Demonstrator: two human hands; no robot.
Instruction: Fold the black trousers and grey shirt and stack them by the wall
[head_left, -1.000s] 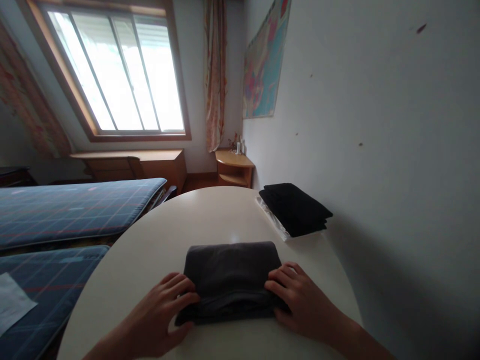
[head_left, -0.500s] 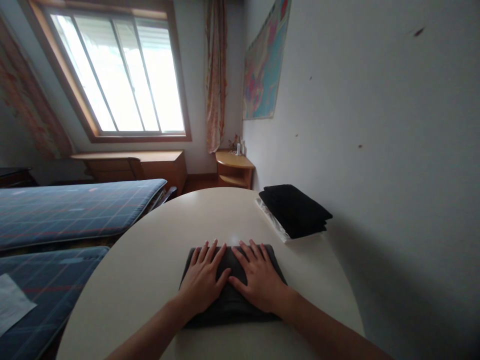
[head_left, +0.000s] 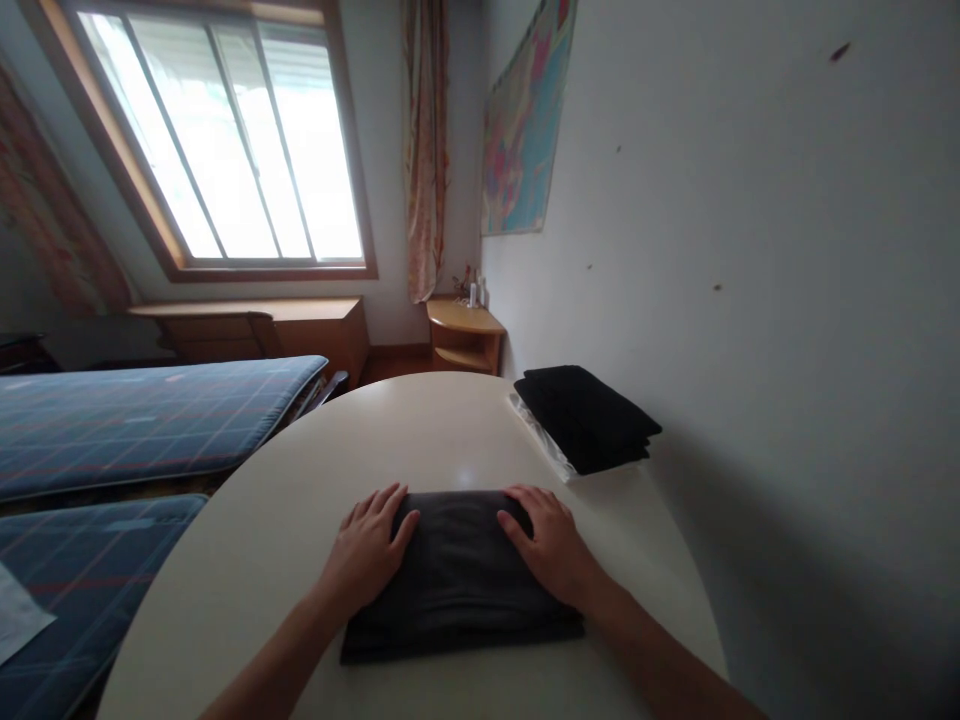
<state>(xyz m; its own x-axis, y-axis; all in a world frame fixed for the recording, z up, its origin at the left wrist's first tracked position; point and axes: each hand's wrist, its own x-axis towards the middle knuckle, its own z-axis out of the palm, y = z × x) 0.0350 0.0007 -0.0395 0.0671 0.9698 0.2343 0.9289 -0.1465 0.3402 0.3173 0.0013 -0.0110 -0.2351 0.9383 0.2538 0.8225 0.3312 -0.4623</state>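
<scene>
A folded dark grey cloth (head_left: 461, 575), perhaps a garment, lies flat on the cream round table (head_left: 285, 530) in front of me. My left hand (head_left: 367, 545) rests along its left edge, thumb on top and fingers stretched toward the far left corner. On the right edge lies my right hand (head_left: 551, 545), its thumb also on the cloth and its fingers reaching over the far right corner. Both hands are open and neither grips the cloth. What kind of garment it is, I cannot tell.
Black folded cloths (head_left: 589, 420) sit on a white, plastic-looking sheet (head_left: 551, 450) at the table's right, near the wall. Blue plaid cushions (head_left: 150, 420) stand left of the table, with a white paper (head_left: 22, 615) on one. A wooden corner shelf (head_left: 465, 320) stands behind.
My hands have slid apart from the middle of the grey cloth to its left and right edges. More of its top now shows. The camera view has shifted slightly.
</scene>
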